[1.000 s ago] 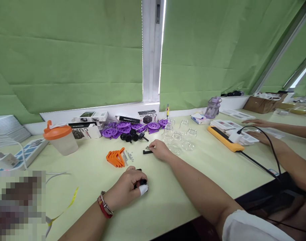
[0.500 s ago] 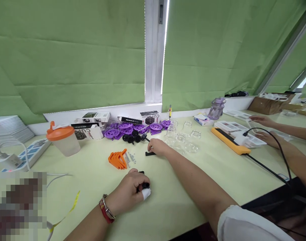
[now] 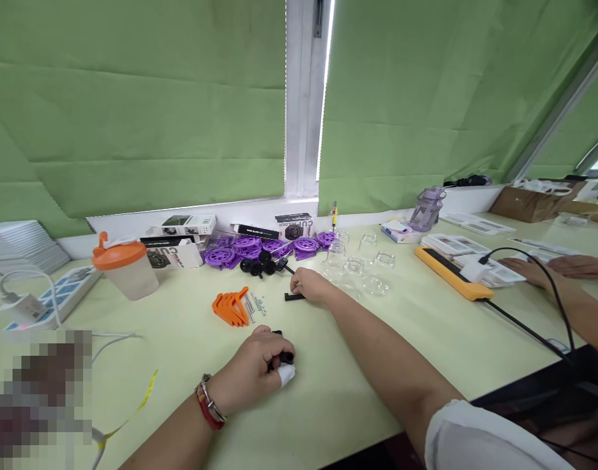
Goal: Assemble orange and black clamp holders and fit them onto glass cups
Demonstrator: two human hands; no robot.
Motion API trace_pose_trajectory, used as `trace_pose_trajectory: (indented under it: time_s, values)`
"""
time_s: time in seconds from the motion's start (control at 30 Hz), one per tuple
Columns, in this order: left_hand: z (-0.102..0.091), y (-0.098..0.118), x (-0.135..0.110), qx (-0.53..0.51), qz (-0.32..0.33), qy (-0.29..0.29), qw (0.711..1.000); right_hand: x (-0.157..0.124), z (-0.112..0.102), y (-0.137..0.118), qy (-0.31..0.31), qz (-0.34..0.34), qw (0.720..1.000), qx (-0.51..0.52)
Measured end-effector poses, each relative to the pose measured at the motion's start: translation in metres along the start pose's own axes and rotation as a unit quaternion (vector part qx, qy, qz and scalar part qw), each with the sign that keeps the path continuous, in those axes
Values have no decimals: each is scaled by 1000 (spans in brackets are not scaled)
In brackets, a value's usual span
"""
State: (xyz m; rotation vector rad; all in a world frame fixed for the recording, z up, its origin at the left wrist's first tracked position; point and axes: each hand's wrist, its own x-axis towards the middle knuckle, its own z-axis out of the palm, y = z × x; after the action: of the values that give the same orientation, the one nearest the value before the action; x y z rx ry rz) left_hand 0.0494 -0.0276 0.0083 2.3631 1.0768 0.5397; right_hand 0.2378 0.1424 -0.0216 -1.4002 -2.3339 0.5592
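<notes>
My left hand (image 3: pixel 250 365) is closed around a black plastic part with a round tubular end (image 3: pixel 286 358), low over the near table; white tape wraps one fingertip. Farther off, my right hand (image 3: pixel 309 285) is closed, its fingers curled down beside a short black bar (image 3: pixel 293 297) that lies partly under the hand. What those fingertips grip is hidden. Just beyond them sits a black part with a stem (image 3: pixel 283 264), next to several round black knobs (image 3: pixel 257 266). Orange angled pieces (image 3: pixel 230 308) and metal screws (image 3: pixel 251 307) lie between my hands, to the left.
Purple wheel-shaped parts (image 3: pixel 247 247) and cup holder boxes (image 3: pixel 174 253) line the back. Clear glass jars (image 3: pixel 366 251) stand right of my right hand. An orange power strip (image 3: pixel 450 274) and another person's hands (image 3: pixel 529 269) are further right. An orange-lidded cup (image 3: pixel 127 267) stands left.
Both my hands have stayed almost in place, with the black part still in my left. The other person's hands at the right have moved lower and further right. The view has shifted slightly.
</notes>
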Motion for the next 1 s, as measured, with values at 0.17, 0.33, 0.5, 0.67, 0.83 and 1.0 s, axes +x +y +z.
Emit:
trace_pose_trajectory:
  time_s: [0.17,0.33,0.5,0.67,0.83,1.0]
  values:
    - [1,-2,-1,-13,-5,-7,1000,-18,-14,-18,55,-22,996,72]
    - [3,-4,-3,-43,-24,8,999,-56,-25,-54,0,-84,952,295]
    - [4,-8,-1,-64,-55,36,996,-89,-22,-74,-131,-153,898,392]
    - [9,-12,3,-51,-60,70,994,-97,-20,-71,-132,-177,918,329]
    - [11,-12,6,-46,-67,67,994,-95,-23,-68,-128,-193,932,278]
    - [11,-12,7,-17,-56,64,996,-94,-24,-64,-140,-195,930,277]
